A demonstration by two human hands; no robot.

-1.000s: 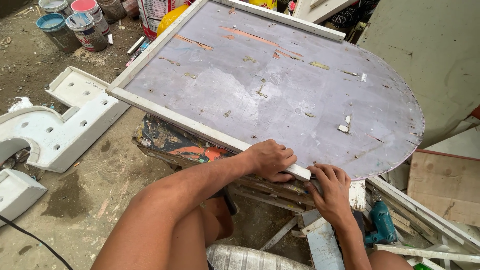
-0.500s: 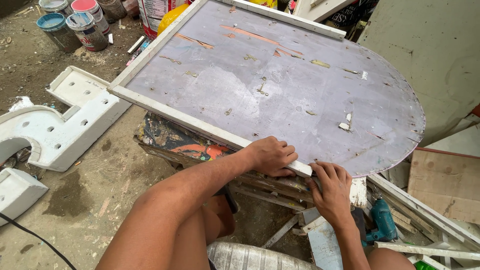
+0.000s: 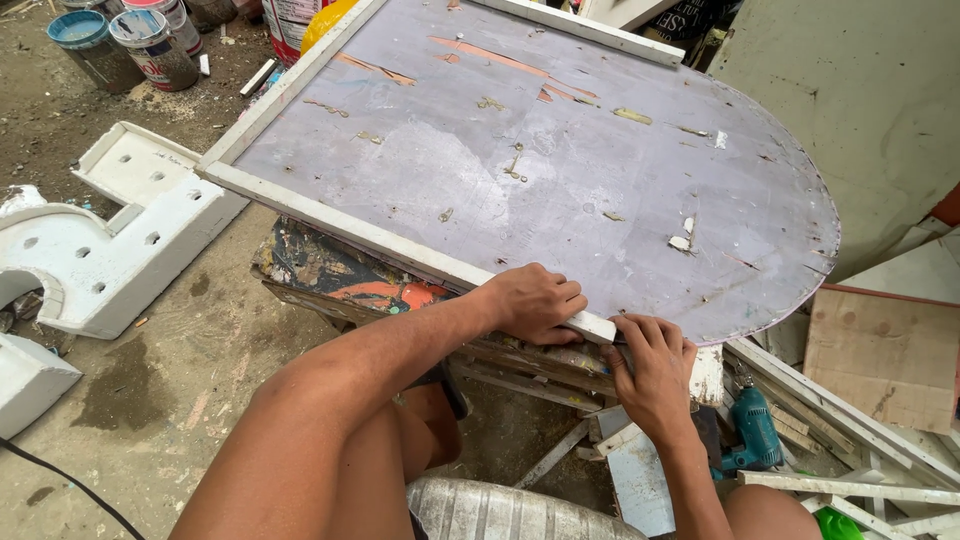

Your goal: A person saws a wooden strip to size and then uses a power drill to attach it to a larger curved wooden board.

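Left hand (image 3: 530, 303): forearm stretched forward, fingers curled and gripping the end of the white strip (image 3: 400, 240) along the near edge of the board (image 3: 560, 170). Right hand (image 3: 652, 370): just beside it, fingers bent against the board's edge under the strip end; grip unclear. Board: grey-purple, scratched, rounded far end, tilted on a stand. Since earlier frames: both hands stay put, camera slightly shifted
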